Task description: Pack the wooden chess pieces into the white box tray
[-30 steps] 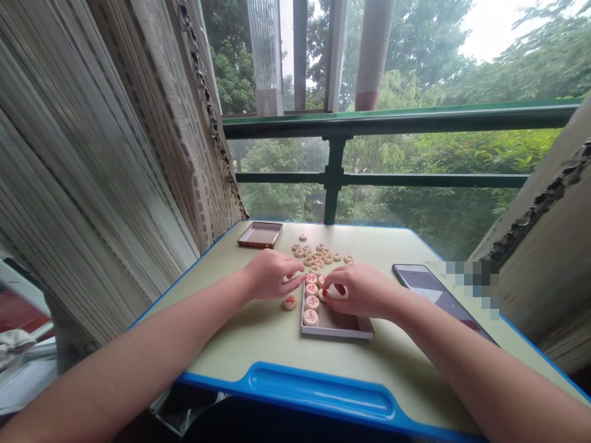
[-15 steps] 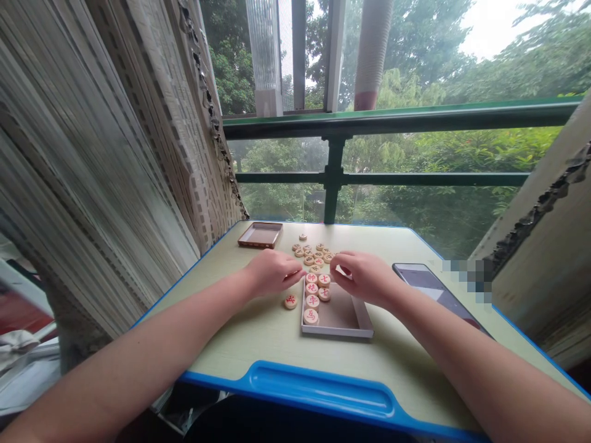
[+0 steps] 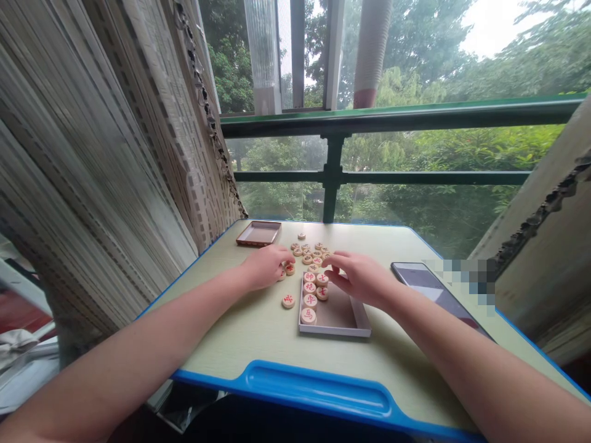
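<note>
Round pale-wood discs with carved red characters (image 3: 309, 301) sit between my two bare hands, six of them inside a shallow white-rimmed cardboard tray with a brown floor (image 3: 335, 331), four down its left wall and two beside the upper pair. My right hand (image 3: 333, 271) hovers over the far side of that tray, thumb and fingers loosely parted beside the upper disc of the second column, with no disc visible between them. My left hand (image 3: 282, 264) curls low beyond the tray's left corner, fingertips at a red-marked disc (image 3: 290, 269); from this distance I cannot tell whether it grips that disc or only touches it. For neat handling, I would pinch one disc by its edges, keep the carved face up, and lower it flat against its neighbour rather than drop it, keeping my wrist above the rim so that the rows are not nudged. Another red-marked disc (image 3: 288, 301) lies alone, just left of the tray. Past my fingertips, a loose cluster of mostly dark-marked discs (image 3: 307, 259) spreads over the pale blue-edged table (image 3: 244, 344). Farther out are a shallow brown box half (image 3: 259, 234) at the far left, a dark-framed phone (image 3: 431, 286) at right, and a green railing (image 3: 392, 123) before trees.
</note>
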Tool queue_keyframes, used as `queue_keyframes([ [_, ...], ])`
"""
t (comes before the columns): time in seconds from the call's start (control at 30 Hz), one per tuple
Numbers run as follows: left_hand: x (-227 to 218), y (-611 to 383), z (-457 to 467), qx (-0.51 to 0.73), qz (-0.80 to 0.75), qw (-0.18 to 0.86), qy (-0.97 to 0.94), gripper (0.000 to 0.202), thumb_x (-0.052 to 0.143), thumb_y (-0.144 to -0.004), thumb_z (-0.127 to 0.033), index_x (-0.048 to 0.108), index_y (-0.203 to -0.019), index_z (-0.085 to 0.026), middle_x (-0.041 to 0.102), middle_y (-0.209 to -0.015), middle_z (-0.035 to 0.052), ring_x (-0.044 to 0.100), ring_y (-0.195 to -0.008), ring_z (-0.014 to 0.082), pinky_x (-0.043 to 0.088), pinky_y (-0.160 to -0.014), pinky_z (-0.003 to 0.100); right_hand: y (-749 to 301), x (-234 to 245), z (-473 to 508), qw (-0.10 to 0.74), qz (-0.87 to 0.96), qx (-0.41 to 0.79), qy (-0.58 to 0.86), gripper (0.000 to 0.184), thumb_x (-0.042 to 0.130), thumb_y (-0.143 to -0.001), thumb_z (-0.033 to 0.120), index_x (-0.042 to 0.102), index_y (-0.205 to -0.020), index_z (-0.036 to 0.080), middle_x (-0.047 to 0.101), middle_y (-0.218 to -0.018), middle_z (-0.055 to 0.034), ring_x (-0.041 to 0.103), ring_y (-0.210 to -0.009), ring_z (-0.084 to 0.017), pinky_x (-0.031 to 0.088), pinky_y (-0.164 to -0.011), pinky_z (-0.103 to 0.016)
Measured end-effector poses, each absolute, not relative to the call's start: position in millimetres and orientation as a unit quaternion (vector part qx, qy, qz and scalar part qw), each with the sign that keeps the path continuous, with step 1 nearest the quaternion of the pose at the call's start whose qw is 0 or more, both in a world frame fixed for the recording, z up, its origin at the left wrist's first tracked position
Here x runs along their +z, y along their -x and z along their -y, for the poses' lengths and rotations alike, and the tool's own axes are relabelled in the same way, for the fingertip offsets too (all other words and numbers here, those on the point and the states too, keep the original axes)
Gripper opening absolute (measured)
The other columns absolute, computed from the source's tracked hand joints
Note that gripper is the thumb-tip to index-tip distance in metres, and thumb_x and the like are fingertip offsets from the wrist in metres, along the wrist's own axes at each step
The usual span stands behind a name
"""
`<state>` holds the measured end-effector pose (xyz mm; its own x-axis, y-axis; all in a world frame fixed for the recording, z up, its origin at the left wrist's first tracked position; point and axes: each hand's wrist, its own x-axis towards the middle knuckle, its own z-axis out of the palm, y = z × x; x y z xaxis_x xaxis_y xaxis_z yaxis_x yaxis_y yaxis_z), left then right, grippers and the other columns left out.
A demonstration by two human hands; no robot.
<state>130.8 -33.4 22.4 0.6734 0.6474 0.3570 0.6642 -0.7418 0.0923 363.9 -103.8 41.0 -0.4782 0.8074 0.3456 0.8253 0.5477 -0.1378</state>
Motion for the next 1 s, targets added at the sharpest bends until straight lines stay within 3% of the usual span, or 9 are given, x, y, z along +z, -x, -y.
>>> queue_keyframes([
  [0.2,27.1,-132.3,41.0,-0.179,0.309,-0.029,0.934,0.027,0.045,-0.075,-0.011,0.066,-0.09,-0.018,0.065,-0.09,0.0054,0.061,-0.079,0.016,0.047,-0.072,0.025,-362.4,42.7,105.0,0.174,0.864,-0.017,0.472,0.026,0.043,-0.089,0.033,0.064,-0.088,0.018,0.061,-0.083,-0.0058,0.051,-0.063,-0.012,0.033,-0.056,-0.023],
  [0.4,34.4,-130.3,49.4,-0.136,0.306,-0.044,0.941,0.033,0.052,-0.065,-0.013,0.066,-0.094,-0.019,0.063,-0.101,0.0069,0.06,-0.081,0.0194,0.047,-0.072,0.027,-360.5,45.3,107.2,0.171,0.866,-0.014,0.47,0.025,0.044,-0.088,0.032,0.064,-0.083,0.017,0.06,-0.081,-0.0054,0.051,-0.062,-0.011,0.033,-0.056,-0.023],
  [0.53,35.4,-129.0,48.7,-0.126,0.311,-0.036,0.941,0.032,0.054,-0.066,-0.014,0.065,-0.096,-0.019,0.062,-0.103,0.0068,0.061,-0.082,0.0198,0.047,-0.072,0.027,-361.1,44.1,106.2,0.156,0.857,-0.027,0.49,0.025,0.042,-0.089,0.031,0.064,-0.088,0.018,0.063,-0.085,-0.0059,0.054,-0.066,-0.013,0.034,-0.057,-0.024],
  [0.73,25.5,-127.5,36.2,-0.165,0.269,-0.035,0.948,0.022,0.047,-0.083,-0.02,0.066,-0.094,-0.019,0.063,-0.097,0.0066,0.061,-0.076,0.0145,0.047,-0.069,0.024,-369.4,39.7,96.3,0.107,0.789,-0.077,0.6,0.036,0.035,-0.089,0.022,0.05,-0.122,0.021,0.063,-0.111,-0.0083,0.06,-0.09,-0.02,0.039,-0.064,-0.028],
  [0.87,20.0,-128.5,28.2,-0.217,0.27,-0.033,0.937,0.024,0.043,-0.084,-0.015,0.065,-0.094,-0.017,0.064,-0.095,0.0068,0.06,-0.078,0.0142,0.049,-0.072,0.026,-380.5,43.5,90.8,0.065,0.721,-0.088,0.685,0.041,0.036,-0.082,0.009,0.054,-0.118,0.02,0.062,-0.111,-0.0104,0.06,-0.093,-0.021,0.04,-0.061,-0.027],
  [1.0,21.9,-126.9,21.0,-0.311,0.278,-0.025,0.908,0.03,0.039,-0.082,-0.007,0.064,-0.094,-0.015,0.064,-0.094,0.0065,0.06,-0.081,0.014,0.05,-0.074,0.027,-393.2,52.3,91.0,-0.004,0.661,-0.088,0.745,0.038,0.038,-0.079,0.005,0.062,-0.105,0.018,0.063,-0.103,-0.0147,0.061,-0.089,-0.025,0.04,-0.06,-0.03],
])
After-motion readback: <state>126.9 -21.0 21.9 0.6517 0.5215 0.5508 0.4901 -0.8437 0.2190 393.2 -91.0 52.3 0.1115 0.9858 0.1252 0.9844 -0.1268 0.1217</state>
